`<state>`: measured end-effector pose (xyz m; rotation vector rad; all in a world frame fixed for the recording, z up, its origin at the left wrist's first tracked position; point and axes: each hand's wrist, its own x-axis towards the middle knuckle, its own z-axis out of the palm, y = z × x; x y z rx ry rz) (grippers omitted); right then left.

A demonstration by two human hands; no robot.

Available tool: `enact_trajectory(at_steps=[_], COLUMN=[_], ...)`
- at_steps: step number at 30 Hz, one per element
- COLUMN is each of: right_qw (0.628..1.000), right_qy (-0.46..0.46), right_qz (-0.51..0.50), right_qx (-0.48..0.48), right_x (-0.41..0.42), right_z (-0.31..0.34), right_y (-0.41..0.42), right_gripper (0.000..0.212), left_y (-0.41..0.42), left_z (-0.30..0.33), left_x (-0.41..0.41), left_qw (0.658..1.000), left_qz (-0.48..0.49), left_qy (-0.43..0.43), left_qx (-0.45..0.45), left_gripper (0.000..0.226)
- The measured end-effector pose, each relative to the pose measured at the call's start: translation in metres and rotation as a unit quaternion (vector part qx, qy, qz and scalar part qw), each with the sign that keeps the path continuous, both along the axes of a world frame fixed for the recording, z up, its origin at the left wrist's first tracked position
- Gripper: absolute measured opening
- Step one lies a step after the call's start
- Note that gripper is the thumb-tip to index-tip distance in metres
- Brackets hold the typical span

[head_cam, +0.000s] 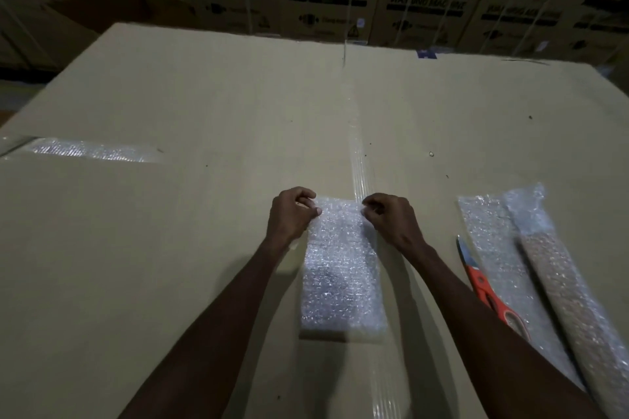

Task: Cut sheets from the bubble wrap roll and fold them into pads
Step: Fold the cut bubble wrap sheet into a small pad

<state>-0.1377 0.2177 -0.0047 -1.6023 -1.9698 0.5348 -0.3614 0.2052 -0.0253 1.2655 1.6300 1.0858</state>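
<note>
A folded strip of bubble wrap lies lengthwise on the cardboard surface in front of me. My left hand pinches its far left corner with curled fingers. My right hand pinches the far right corner the same way. The bubble wrap roll lies at the right, with a loose sheet spread beside it. Orange-handled scissors lie partly on that sheet, blades pointing away from me.
Another folded bubble wrap piece lies at the far left edge of the cardboard. A strip of clear tape runs down the middle of the surface. Stacked washing machine cartons stand behind.
</note>
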Motion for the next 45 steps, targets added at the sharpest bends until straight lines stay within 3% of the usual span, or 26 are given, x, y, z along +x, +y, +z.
enact_trajectory(at_steps=[6, 11, 14, 16, 19, 23, 31, 35, 37, 41, 43, 45], right_qw=[1.000, 0.995, 0.994, 0.987, 0.970, 0.961, 0.962, 0.977, 0.986, 0.985, 0.976, 0.970], right_qy=[-0.012, -0.045, -0.081, -0.134, -0.211, -0.253, -0.233, -0.139, -0.080, -0.047, -0.046, -0.049], right_qz=[0.001, 0.032, 0.069, 0.081, 0.092, 0.098, 0.110, 0.109, 0.110, 0.159, 0.188, 0.211], right_qx=[0.007, 0.079, 0.016, -0.049, -0.080, -0.062, -0.089, -0.118, -0.095, 0.058, 0.101, 0.107], right_x=[-0.004, -0.005, -0.014, -0.020, -0.026, -0.024, -0.022, -0.013, -0.004, 0.017, 0.021, 0.022], right_z=[-0.005, -0.005, -0.012, -0.023, -0.042, -0.059, -0.056, -0.034, -0.022, -0.015, -0.019, -0.026], right_y=[0.015, -0.004, -0.029, -0.038, -0.045, -0.048, -0.046, -0.049, -0.060, -0.104, -0.128, -0.147], right_gripper=[0.021, 0.044, 0.057, 0.067, 0.087, 0.092, 0.080, 0.081, 0.081, 0.054, 0.037, 0.034], left_y=[0.008, -0.009, -0.033, -0.043, -0.052, -0.054, -0.053, -0.057, -0.073, -0.121, -0.141, -0.155], left_z=[-0.009, -0.023, -0.039, -0.051, -0.058, -0.060, -0.056, -0.043, -0.037, -0.039, -0.041, -0.047], left_x=[0.004, 0.002, 0.010, 0.018, 0.023, 0.022, 0.019, 0.015, 0.010, 0.000, -0.002, -0.005], left_qw=[0.998, 0.972, 0.935, 0.882, 0.854, 0.838, 0.839, 0.879, 0.896, 0.859, 0.858, 0.860], left_qz=[0.012, -0.041, -0.096, -0.122, -0.152, -0.173, -0.197, -0.174, -0.171, -0.219, -0.228, -0.244], left_qy=[0.038, 0.175, 0.280, 0.386, 0.460, 0.497, 0.495, 0.435, 0.388, 0.355, 0.332, 0.322], left_qx=[0.057, 0.151, 0.193, 0.244, 0.189, 0.143, 0.105, 0.084, 0.129, 0.297, 0.318, 0.314], left_gripper=[0.039, 0.043, 0.045, 0.046, 0.054, 0.062, 0.060, 0.068, 0.066, 0.043, 0.035, 0.035])
